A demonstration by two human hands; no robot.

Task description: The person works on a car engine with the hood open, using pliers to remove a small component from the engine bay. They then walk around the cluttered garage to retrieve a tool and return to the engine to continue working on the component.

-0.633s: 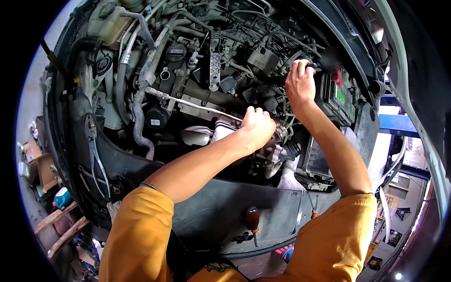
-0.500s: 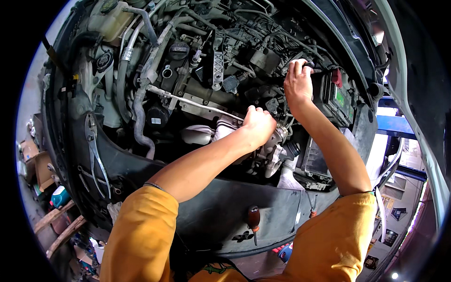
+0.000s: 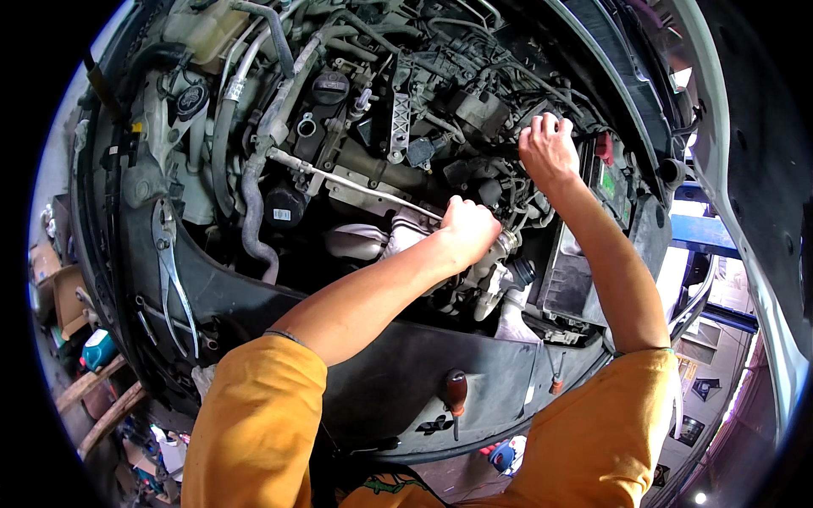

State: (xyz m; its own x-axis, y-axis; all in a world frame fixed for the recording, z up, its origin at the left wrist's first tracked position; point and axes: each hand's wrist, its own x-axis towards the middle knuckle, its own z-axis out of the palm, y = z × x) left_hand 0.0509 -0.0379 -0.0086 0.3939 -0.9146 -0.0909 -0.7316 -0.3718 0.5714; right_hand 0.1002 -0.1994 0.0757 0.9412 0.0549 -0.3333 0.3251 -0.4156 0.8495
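Note:
My left hand [image 3: 468, 227] is curled over the middle of the open engine bay, at the right end of a long metal pipe [image 3: 356, 183], beside a silvery metal heat shield [image 3: 359, 242]; what its fingers hold is hidden. My right hand [image 3: 549, 152] is higher and to the right, with bent fingers closed on something dark that I cannot make out, among hoses and cables just left of the battery [image 3: 616, 190] with its red terminal cover [image 3: 605, 148].
Pliers [image 3: 172, 275] and wrenches [image 3: 146, 319] lie on the left front trim; a screwdriver [image 3: 456, 394] lies on the front panel. A reservoir [image 3: 203, 42] is at top left. The raised hood [image 3: 745, 127], a blue lift beam [image 3: 703, 229] and floor clutter [image 3: 72, 309] surround the bay.
My right hand has moved slightly right and down, its fingers still bent. My left hand has shifted a little right and down. The whole view has drifted slightly.

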